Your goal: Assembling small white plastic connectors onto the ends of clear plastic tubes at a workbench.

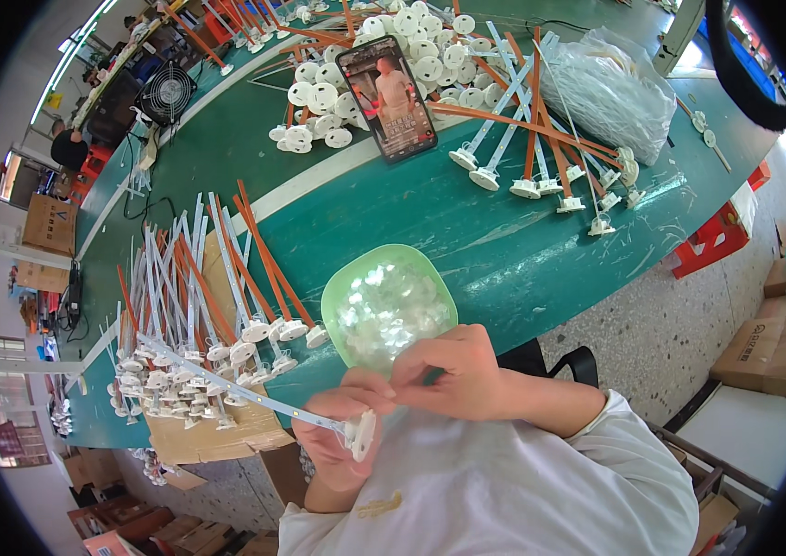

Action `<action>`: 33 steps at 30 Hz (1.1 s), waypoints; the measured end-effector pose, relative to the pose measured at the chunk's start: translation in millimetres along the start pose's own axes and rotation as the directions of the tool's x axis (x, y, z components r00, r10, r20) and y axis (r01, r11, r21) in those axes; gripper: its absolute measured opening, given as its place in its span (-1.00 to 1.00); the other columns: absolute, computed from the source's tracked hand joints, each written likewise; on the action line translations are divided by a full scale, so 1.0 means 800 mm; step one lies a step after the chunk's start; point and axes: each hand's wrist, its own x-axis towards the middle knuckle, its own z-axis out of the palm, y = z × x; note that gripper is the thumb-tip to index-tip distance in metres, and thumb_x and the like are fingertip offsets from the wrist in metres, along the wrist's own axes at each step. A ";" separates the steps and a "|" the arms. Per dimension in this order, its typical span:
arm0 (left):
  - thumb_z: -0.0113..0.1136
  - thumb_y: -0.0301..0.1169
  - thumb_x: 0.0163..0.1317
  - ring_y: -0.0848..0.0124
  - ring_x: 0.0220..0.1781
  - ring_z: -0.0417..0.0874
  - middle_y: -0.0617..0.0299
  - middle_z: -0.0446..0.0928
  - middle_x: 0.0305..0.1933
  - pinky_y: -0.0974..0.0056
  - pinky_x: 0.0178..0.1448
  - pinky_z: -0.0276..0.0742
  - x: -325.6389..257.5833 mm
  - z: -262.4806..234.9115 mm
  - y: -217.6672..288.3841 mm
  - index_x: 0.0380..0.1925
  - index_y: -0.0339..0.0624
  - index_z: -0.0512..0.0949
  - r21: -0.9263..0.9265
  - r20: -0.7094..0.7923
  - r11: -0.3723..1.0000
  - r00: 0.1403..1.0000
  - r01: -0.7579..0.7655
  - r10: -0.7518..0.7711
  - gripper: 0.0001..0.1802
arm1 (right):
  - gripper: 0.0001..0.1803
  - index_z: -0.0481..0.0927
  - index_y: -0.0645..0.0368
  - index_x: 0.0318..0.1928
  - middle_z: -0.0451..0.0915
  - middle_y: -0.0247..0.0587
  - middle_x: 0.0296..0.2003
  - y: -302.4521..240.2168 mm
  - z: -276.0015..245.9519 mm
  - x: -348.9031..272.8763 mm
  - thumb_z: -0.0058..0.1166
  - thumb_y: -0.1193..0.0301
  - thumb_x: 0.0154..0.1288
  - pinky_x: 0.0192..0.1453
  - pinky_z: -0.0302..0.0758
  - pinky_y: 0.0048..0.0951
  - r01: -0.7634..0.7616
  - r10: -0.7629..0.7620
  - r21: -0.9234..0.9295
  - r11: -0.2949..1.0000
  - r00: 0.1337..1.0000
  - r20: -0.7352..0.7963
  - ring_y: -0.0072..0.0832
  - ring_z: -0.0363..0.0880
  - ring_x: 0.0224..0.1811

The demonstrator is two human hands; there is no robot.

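The left hand (335, 447) is gripping a light strip (237, 391) by its lower end, just off the bench (541, 269) and in front of the person's white shirt (504, 482). The strip is looking slim and flat, pale bluish white, with little yellowish squares dotting its face. From the fingers it's slanting up and leftward, overlapping a spread of similar strips (166, 287) from where I'm standing. At the lower end a round white end piece (360, 435) is sitting tilted, showing its broad side at an angle with small openings in it.

The right hand (453, 372) is curling in close, thumb and forefinger bending toward the left fingertips; I can't tell whether it's pinching anything small. Right behind the hands, a light green bowl (393, 250) is holding a heap of shiny clear pieces (388, 301). Farther back, a phone (397, 111) is leaning against white discs (323, 96).
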 end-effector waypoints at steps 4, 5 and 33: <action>0.59 -0.17 -0.06 0.01 0.00 0.56 -0.09 0.66 -0.14 0.04 0.10 0.43 -0.003 0.000 0.000 -0.03 -0.29 0.53 -0.023 -0.032 0.999 0.999 0.029 -0.029 -0.35 | -0.84 0.65 0.18 -0.41 0.70 -0.28 -0.51 0.005 0.003 -0.004 0.42 0.57 0.04 -0.44 0.62 -0.55 0.067 -0.067 0.003 0.998 0.998 -0.019 -0.49 0.72 -0.51; 0.60 -0.17 -0.06 0.01 0.01 0.55 -0.09 0.65 -0.13 0.03 0.09 0.43 -0.003 0.003 0.000 -0.03 -0.28 0.53 -0.050 -0.037 0.998 0.999 0.034 -0.036 -0.35 | -0.84 0.65 0.18 -0.41 0.70 -0.28 -0.51 0.007 0.002 -0.006 0.42 0.57 0.04 -0.44 0.62 -0.55 0.068 -0.068 0.004 0.998 0.997 -0.019 -0.49 0.72 -0.51; 0.04 -0.31 0.40 0.32 -0.17 0.29 0.32 0.49 -0.33 0.19 -0.05 0.30 -0.016 0.014 0.023 -0.27 0.02 0.39 0.085 -0.092 0.995 0.995 0.052 -0.045 -0.92 | -0.81 0.65 0.34 -0.18 0.71 -0.06 -0.25 0.013 0.026 -0.027 0.21 0.72 0.17 -0.24 0.67 -0.45 0.181 -0.181 0.118 0.976 0.983 -0.012 -0.33 0.73 -0.29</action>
